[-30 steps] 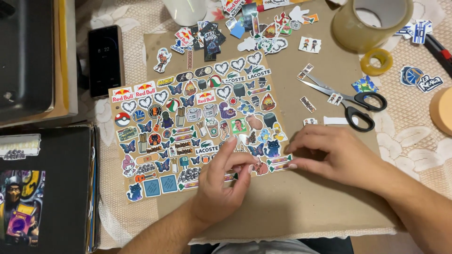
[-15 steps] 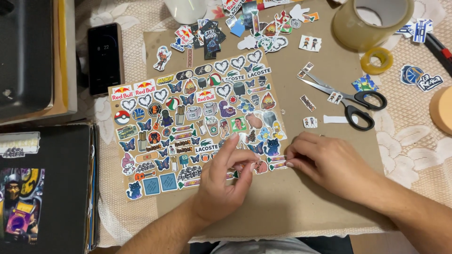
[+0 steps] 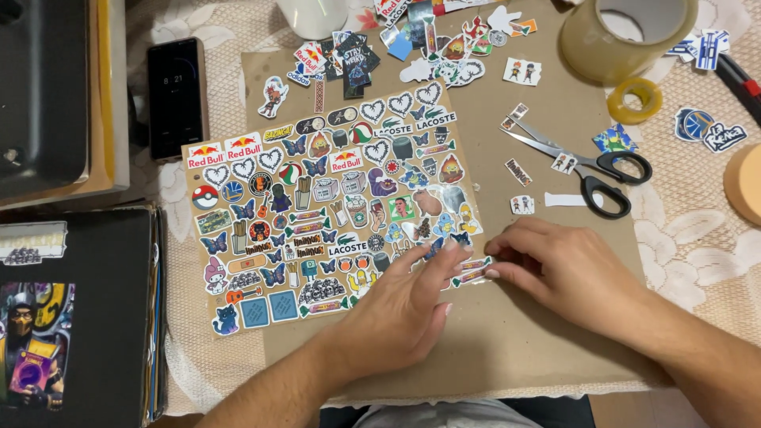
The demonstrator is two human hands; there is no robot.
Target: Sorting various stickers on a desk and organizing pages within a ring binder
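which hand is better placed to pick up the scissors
Right. The right hand lies just below the scissors with bare cardboard between, while the left hand rests on the sticker sheet, farther away.

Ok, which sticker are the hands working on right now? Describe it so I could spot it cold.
Start from the big sticker-covered sheet lying on the brown cardboard. Go to its lower right corner, where the left hand and right hand meet. Between their fingertips lies a small narrow strip sticker, red, white and green, at the sheet's edge, long and thin unlike the squarer stickers above it.
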